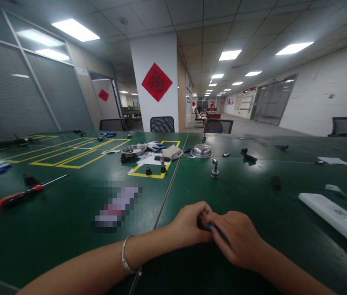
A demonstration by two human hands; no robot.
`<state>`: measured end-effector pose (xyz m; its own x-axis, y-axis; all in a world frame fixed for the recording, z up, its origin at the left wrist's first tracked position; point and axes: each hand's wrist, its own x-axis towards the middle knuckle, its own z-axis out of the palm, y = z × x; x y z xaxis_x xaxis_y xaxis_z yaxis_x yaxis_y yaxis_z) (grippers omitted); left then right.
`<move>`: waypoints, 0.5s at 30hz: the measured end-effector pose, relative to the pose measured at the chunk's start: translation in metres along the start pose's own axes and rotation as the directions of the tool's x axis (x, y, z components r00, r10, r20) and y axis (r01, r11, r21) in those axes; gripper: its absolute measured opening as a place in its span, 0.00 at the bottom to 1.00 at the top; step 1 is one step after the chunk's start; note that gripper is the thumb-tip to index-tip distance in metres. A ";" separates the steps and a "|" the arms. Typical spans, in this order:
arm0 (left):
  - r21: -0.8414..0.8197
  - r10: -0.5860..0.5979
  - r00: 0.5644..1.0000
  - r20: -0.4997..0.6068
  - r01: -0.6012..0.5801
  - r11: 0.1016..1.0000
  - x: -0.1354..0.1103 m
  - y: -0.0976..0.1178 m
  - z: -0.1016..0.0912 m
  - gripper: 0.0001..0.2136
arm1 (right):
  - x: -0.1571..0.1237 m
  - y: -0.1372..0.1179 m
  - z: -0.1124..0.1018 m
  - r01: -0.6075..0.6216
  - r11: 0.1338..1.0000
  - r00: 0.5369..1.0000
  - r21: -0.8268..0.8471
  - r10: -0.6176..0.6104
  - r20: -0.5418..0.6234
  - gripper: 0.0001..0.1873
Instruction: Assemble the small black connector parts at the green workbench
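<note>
My left hand (191,223) and my right hand (237,237) meet above the near part of the green table (148,266). Their fingers are closed around a small dark object (203,222), mostly hidden, whose kind I cannot make out. A hint of blue shows by the right fingertips. Beyond the hands, a small metal fitting (215,172) stands upright on the table. To the left of my left hand lies a blurred-out flat rectangular thing (119,207). A red and black screwdriver (26,194) is farther left.
Across the table are metal bowls (202,150), a cloth (172,152), gloves (155,146), small dark parts (148,169) and yellow tape outlines (81,166). A white oblong case (336,215) lies at the right. Chairs (162,124) line the far edge. A person (200,116) sits far back.
</note>
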<state>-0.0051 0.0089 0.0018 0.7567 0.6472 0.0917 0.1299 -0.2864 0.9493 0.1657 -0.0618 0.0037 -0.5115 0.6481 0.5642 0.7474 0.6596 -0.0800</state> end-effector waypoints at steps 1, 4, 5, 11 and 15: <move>0.003 0.002 1.000 0.002 -0.002 1.000 0.000 -0.001 0.000 0.16 | 0.000 0.001 0.001 0.000 1.000 1.000 -0.025 0.000 -0.011 0.11; 0.009 0.012 1.000 0.009 -0.013 1.000 0.000 -0.003 0.000 0.16 | 0.000 0.002 0.003 -0.025 0.995 0.999 -0.093 0.020 -0.047 0.12; 0.010 0.017 1.000 0.010 -0.017 1.000 0.000 -0.003 0.000 0.16 | 0.000 0.003 0.004 -0.031 0.994 0.998 -0.103 0.026 -0.052 0.12; -0.002 0.034 0.999 0.017 -0.034 0.999 0.001 -0.002 -0.001 0.15 | 0.002 -0.001 0.003 -0.028 0.997 0.998 -0.077 0.024 -0.056 0.12; 0.007 0.027 1.000 0.013 -0.027 1.000 0.001 -0.001 -0.001 0.16 | 0.004 -0.007 -0.001 -0.041 0.999 0.996 -0.004 0.040 -0.076 0.11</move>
<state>-0.0052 0.0107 0.0018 0.7684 0.6299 0.1129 0.1142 -0.3087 0.9443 0.1592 -0.0640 0.0075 -0.4476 0.6433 0.6211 0.7693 0.6311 -0.0993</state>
